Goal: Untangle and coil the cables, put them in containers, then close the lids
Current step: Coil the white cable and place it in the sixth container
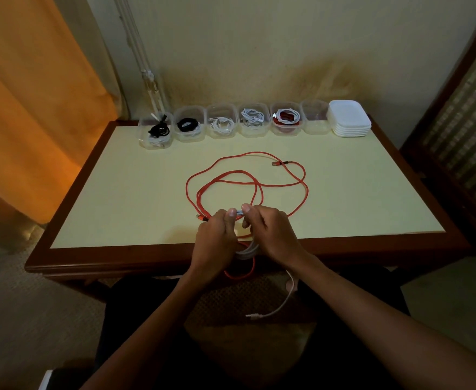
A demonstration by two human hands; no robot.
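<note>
My left hand (217, 235) and my right hand (267, 232) meet at the table's near edge, both shut on a white cable (246, 250) wound into a small coil between them. Its loose end (276, 308) dangles below the table over my lap. A long red cable (245, 181) sprawls in loose loops on the pale tabletop just beyond my hands, with one loop hanging under them. Along the far edge stands a row of clear containers (221, 121); most hold coiled black, white or red cables, and the rightmost one (315, 116) looks empty.
A stack of white lids (349, 119) sits at the right end of the container row. The table (118, 170) has a dark wooden rim. An orange curtain (34, 108) hangs at left, and a wicker screen (462, 114) stands at right.
</note>
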